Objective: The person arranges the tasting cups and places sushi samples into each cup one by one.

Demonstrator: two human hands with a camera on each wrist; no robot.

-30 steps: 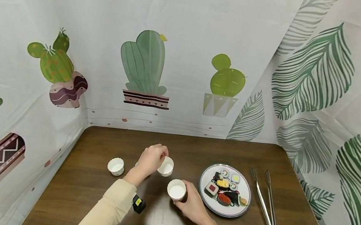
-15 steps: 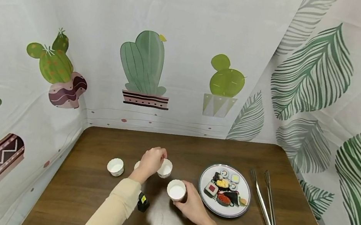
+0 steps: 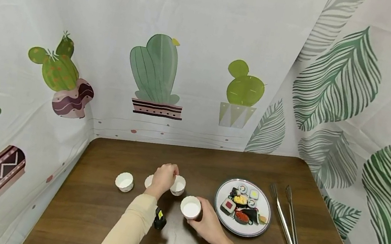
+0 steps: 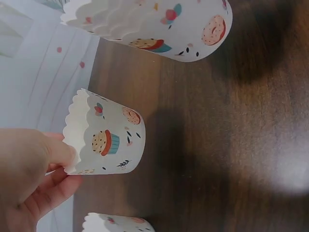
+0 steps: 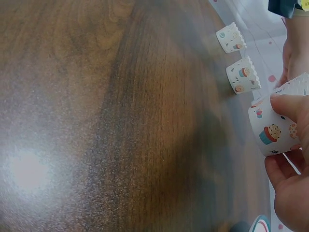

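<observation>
My left hand (image 3: 163, 179) pinches the scalloped rim of a white paper baking cup (image 3: 178, 186) between thumb and fingers. The left wrist view shows this cup (image 4: 111, 137) upright, printed with cupcakes and donuts; whether its base touches the table is unclear. My right hand (image 3: 208, 223) grips a nested stack of the same baking cups (image 3: 191, 208), thumb on one side and fingers on the other. Several layered rims show on that stack (image 4: 149, 26) in the left wrist view. Two single baking cups stand to the left, one in full view (image 3: 124, 182), another (image 3: 148, 181) partly behind my left hand.
On the brown wooden table (image 3: 90, 216), a round plate (image 3: 218, 209) of sushi pieces lies right of my right hand. Metal tongs (image 3: 288, 224) lie spread beyond it. A printed cloth (image 3: 202, 76) hangs behind the table.
My left hand has drawn slightly nearer to me with the pinched cup, uncovering more of the baking cup beside it. The right hand and its stack stay in place.
</observation>
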